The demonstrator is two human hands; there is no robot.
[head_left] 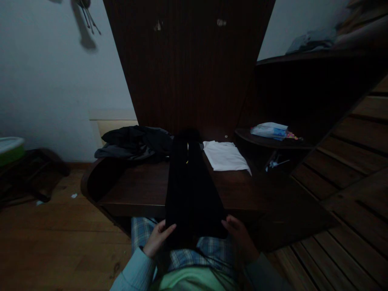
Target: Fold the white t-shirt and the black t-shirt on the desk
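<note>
green shirt (188, 279) at bottom edge, nearest the cam., w/ plaid trousers (218, 247) just beyond, on the lap. black garment (194, 190) straight ahead, lying on a dark wood bench (136, 190), near end overhanging the front edge, above the lap. long axis pointing away from the body, narrower at far end, wider at near end. left hand (158, 237) at the near end's l. edge, fingers pinched on it, thumb on top. right hand (240, 236) at the opp. edge, fingers also closed on it near the corner, img. dim there. so: near end btwn both hands, rest stretching fwd from the fingers, neither hand nearer, far end well apart from both. on far half, small yellow bit (187, 162), too dim to name. l. of far end, dark clothes heap (133, 141), touching or nearly, can't tell. r. of far end, folded white cloth (227, 157), just beside. further r., plastic packet (269, 130) on a curved shelf (260, 142).
</note>
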